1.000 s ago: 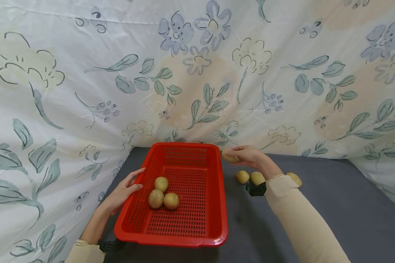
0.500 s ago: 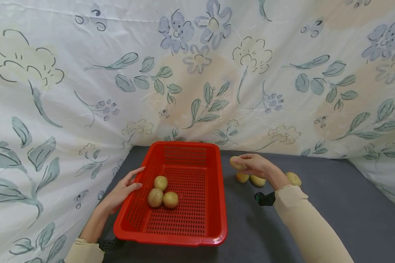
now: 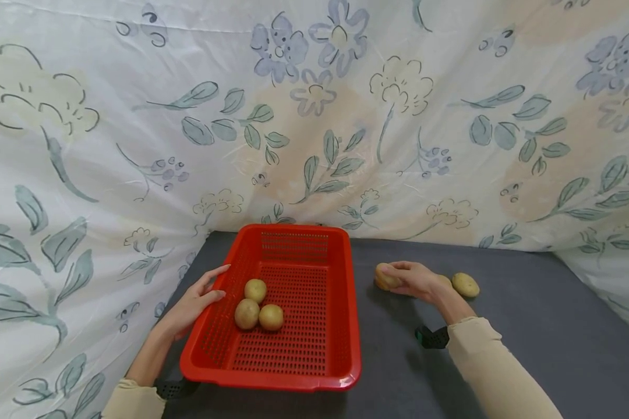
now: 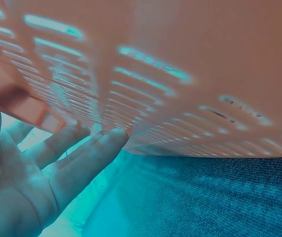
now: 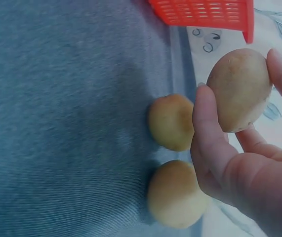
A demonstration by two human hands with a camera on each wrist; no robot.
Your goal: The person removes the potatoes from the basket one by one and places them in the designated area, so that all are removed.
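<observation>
Thumb and fingers of my right hand [image 3: 416, 282] pinch a yellowish potato [image 5: 239, 89], held above the dark cloth to the right of the red basket [image 3: 355, 349]. Just below it are a small potato [image 5: 172, 122] and a larger potato [image 5: 177, 194], both mostly covered by the hand in the head view. My left hand [image 3: 188, 308] rests at the basket's left rim, thumb over the edge. In the left wrist view its fingers [image 4: 89, 168] lie fairly straight against the slotted outer wall. Inside the basket, three potatoes [image 3: 247, 314] sit together on the left.
Another potato [image 3: 465, 285] lies on the dark grey cloth [image 3: 545, 326] to the right of my right hand. A floral curtain [image 3: 314, 145] hangs behind the work surface and along its sides.
My right hand has moved right and downward, away from the basket's right rim, with the potato still pinched. The left hand and the three potatoes in the basket have stayed put.
</observation>
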